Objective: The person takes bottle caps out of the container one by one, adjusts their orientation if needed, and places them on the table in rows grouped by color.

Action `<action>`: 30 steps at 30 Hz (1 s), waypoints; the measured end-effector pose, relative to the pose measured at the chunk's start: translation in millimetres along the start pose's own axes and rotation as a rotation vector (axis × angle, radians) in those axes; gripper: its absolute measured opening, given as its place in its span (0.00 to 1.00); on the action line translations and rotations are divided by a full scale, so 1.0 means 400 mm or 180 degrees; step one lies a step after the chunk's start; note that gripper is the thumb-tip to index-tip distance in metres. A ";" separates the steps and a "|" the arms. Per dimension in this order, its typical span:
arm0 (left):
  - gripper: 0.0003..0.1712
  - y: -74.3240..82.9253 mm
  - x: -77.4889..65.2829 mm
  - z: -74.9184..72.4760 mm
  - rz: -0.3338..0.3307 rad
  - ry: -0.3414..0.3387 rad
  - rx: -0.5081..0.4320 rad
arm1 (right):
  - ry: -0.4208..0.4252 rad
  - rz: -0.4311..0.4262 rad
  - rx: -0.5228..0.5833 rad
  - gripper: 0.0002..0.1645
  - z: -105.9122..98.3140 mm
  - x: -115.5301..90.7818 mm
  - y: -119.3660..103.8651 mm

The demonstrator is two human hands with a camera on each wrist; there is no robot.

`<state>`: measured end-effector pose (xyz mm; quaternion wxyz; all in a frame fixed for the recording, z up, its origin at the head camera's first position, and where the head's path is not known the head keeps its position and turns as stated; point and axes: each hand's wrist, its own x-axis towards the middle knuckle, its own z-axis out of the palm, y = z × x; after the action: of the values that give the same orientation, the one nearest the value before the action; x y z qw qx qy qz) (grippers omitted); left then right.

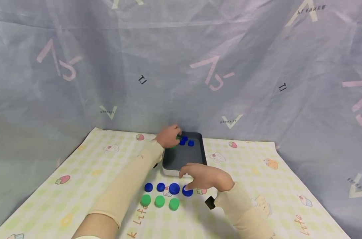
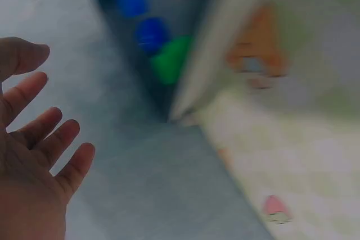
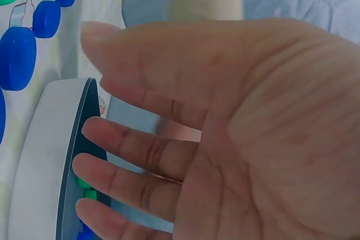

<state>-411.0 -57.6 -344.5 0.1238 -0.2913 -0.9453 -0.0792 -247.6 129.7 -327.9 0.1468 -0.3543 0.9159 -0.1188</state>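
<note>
My left hand point(image 1: 168, 136) is over the far left corner of the dark grey tray point(image 1: 184, 159). Its fingers look spread and hold nothing in the left wrist view. Near it in the tray lie blue bottle caps point(image 1: 191, 143) and a green cap point(image 2: 171, 60). My right hand point(image 1: 206, 176) hovers near the tray's front edge, its fingers loosely bent and nothing in the palm point(image 3: 270, 127). Its thumb overlaps a blue cap point(image 1: 187, 191) in the head view, and touch cannot be told. Several blue caps point(image 1: 161, 187) form a row, with three green caps point(image 1: 159, 201) before them.
A patterned tablecloth point(image 1: 109, 172) in pale green and yellow covers the table. Behind and at both sides hangs a grey printed curtain point(image 1: 169, 66). The tray's light outer wall point(image 3: 45, 161) stands between the rows of caps and the tray's inside.
</note>
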 end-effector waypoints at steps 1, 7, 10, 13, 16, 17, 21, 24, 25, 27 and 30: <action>0.17 -0.007 -0.002 0.024 -0.0076 -0.0169 0.0077 | -0.0009 -0.0037 -0.0013 0.20 0.006 0.003 -0.001; 0.24 -0.027 -0.011 0.097 -0.0433 -0.0766 0.0231 | -0.0017 -0.0097 -0.0087 0.19 0.016 0.013 -0.002; 0.22 -0.030 -0.010 0.113 -0.0562 -0.0931 0.0241 | -0.0037 -0.0103 -0.0051 0.19 0.014 0.013 -0.001; 0.16 -0.031 -0.009 0.130 -0.0642 -0.1059 0.0316 | -0.0049 -0.0140 -0.0011 0.18 0.014 0.014 0.003; 0.12 -0.024 -0.009 0.140 -0.0606 -0.1059 0.0390 | -0.0077 -0.0123 -0.0003 0.18 0.012 0.013 0.009; 0.13 -0.023 -0.007 0.144 -0.0588 -0.1056 0.0435 | -0.0081 -0.0105 0.0010 0.17 0.009 0.012 0.011; 0.19 -0.015 -0.001 0.154 -0.0519 -0.0929 0.0611 | -0.0041 -0.0040 0.0049 0.15 0.000 0.006 0.019; 0.21 -0.012 0.001 0.158 -0.0505 -0.0872 0.0687 | -0.0017 -0.0011 0.0113 0.13 -0.002 0.004 0.026; 0.21 -0.012 0.000 0.159 -0.0503 -0.0864 0.0694 | -0.0025 -0.0008 0.0138 0.13 -0.001 0.003 0.027; 0.21 -0.011 -0.001 0.162 -0.0466 -0.0830 0.0696 | -0.0060 -0.0007 0.0184 0.13 0.003 0.003 0.030; 0.21 -0.013 0.000 0.170 -0.0377 -0.0723 0.0719 | -0.0101 0.0014 0.0261 0.14 0.009 0.003 0.032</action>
<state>-426.8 -46.8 -410.1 0.0432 -0.2265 -0.9716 0.0538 -255.0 137.5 -335.5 0.1759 -0.3479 0.9085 -0.1503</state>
